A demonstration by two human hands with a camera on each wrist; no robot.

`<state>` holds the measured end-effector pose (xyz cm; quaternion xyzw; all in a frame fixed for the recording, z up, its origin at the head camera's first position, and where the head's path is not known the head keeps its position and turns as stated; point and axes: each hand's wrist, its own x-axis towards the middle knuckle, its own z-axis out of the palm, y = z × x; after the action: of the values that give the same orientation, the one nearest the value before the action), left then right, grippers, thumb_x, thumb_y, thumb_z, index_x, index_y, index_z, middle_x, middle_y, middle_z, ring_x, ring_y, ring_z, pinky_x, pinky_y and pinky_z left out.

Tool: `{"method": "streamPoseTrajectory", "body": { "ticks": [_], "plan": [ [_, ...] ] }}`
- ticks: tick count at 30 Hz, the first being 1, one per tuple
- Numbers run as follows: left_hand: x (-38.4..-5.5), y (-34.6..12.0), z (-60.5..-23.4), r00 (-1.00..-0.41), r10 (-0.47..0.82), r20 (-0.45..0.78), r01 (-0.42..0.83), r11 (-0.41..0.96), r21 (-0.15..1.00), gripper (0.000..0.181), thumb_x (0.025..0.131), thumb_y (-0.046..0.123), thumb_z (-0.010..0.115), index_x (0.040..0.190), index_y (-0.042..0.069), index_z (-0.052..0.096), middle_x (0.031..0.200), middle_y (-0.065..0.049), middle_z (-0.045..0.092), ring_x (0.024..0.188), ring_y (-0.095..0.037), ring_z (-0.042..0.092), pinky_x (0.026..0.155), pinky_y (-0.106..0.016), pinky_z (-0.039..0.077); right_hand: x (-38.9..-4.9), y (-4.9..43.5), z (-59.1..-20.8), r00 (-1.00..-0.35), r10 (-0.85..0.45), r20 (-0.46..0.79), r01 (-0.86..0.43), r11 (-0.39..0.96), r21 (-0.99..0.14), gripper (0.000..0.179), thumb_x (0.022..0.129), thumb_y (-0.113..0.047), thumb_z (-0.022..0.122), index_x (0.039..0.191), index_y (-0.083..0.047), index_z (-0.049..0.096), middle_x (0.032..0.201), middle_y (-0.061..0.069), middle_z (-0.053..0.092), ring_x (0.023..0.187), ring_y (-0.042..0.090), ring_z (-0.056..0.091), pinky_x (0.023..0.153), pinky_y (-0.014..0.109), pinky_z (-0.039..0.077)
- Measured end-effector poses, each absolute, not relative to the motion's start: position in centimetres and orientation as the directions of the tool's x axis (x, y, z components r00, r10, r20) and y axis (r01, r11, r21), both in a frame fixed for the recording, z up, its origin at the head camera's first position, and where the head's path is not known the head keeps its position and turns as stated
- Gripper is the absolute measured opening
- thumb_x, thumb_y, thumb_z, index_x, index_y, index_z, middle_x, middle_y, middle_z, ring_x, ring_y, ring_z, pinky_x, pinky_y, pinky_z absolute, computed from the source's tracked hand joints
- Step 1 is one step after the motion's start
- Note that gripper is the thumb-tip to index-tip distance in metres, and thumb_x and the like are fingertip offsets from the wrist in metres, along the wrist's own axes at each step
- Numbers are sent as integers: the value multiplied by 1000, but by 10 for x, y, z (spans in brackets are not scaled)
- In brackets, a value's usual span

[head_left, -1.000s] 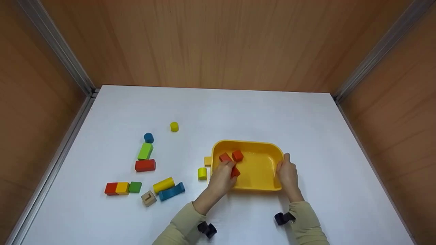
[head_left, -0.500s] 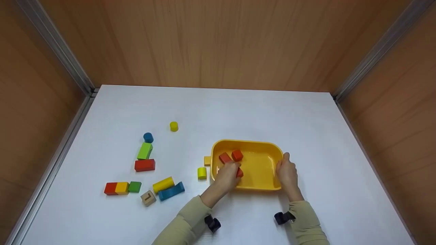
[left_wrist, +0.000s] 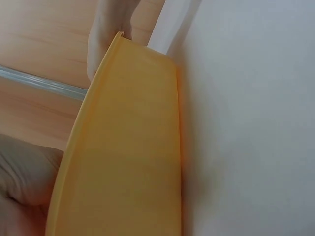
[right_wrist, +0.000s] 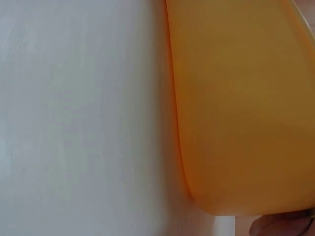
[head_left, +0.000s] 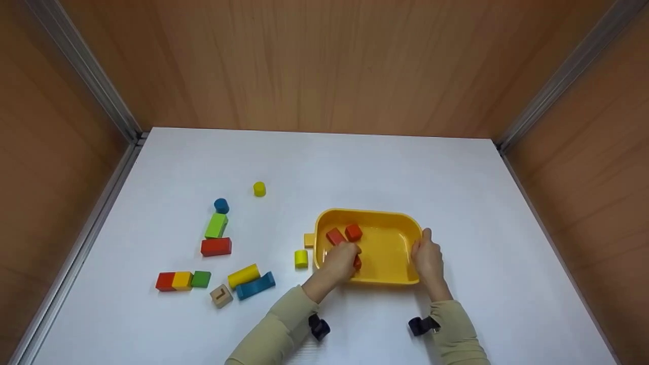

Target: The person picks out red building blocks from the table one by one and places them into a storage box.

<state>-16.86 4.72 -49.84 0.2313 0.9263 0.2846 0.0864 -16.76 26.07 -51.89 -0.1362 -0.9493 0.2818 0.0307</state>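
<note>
A yellow plastic tray (head_left: 390, 248) sits on the white table. Two red blocks, one of them a red cube (head_left: 353, 232) and the other a red block (head_left: 335, 236) just left of it, lie inside. Over the tray's left half, my left hand (head_left: 339, 263) pinches another red block (head_left: 358, 262), mostly covered by the fingers. My right hand (head_left: 429, 259) grips the tray's right rim. In the left wrist view the tray's side wall (left_wrist: 133, 142) hides the left fingertips. The right wrist view shows the tray's outer wall (right_wrist: 241, 108) and part of the right hand (right_wrist: 283, 224).
Left of the tray lie a yellow cylinder (head_left: 301, 259) and a pale yellow block (head_left: 309, 240). Farther left are a blue curved block (head_left: 255, 286), a longer yellow cylinder (head_left: 244, 275), a wooden cube (head_left: 221, 296), a red block (head_left: 216, 247) and several other coloured blocks. Wooden walls enclose the table.
My left hand has shifted a little to the right and towards me inside the tray, the pinched red block moving with it. My right hand and the tray have stayed put.
</note>
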Motion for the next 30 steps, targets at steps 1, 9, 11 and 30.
{"method": "streamPoseTrajectory", "body": {
  "ticks": [1, 9, 11, 30],
  "plan": [
    [-169, 47, -499, -877, 480, -25, 386, 733, 560, 10, 72, -7, 62, 74, 4, 62, 59, -1, 50, 55, -14, 46, 47, -22, 38, -168, 261, -519, -960, 277, -24, 245, 802, -545, 14, 91, -7, 38, 103, -1, 36, 66, 12, 49, 49, 20, 44, 40, 27, 35],
    [-170, 48, -502, -864, 504, -12, 428, 745, 512, 10, 76, -3, 61, 69, 5, 59, 57, 0, 49, 54, -13, 47, 47, -22, 38, -167, 260, -519, -960, 280, -8, 240, 805, -542, 13, 91, -7, 39, 101, -1, 35, 65, 12, 48, 49, 20, 43, 40, 28, 34],
    [-170, 49, -503, -859, 512, -1, 444, 745, 498, 10, 76, -2, 60, 69, 6, 58, 57, 0, 49, 54, -13, 47, 48, -22, 39, -167, 261, -519, -960, 279, -7, 238, 807, -540, 13, 91, -7, 39, 102, -1, 35, 65, 12, 48, 50, 20, 43, 40, 27, 34],
    [-168, 44, -485, -849, 524, -73, 447, 785, 430, 16, 71, 10, 72, 83, 5, 62, 67, -1, 53, 61, -15, 48, 55, -24, 42, -168, 261, -519, -960, 280, -7, 240, 808, -538, 13, 91, -7, 38, 102, -1, 36, 65, 12, 49, 49, 20, 44, 40, 27, 35]
  ]
}}
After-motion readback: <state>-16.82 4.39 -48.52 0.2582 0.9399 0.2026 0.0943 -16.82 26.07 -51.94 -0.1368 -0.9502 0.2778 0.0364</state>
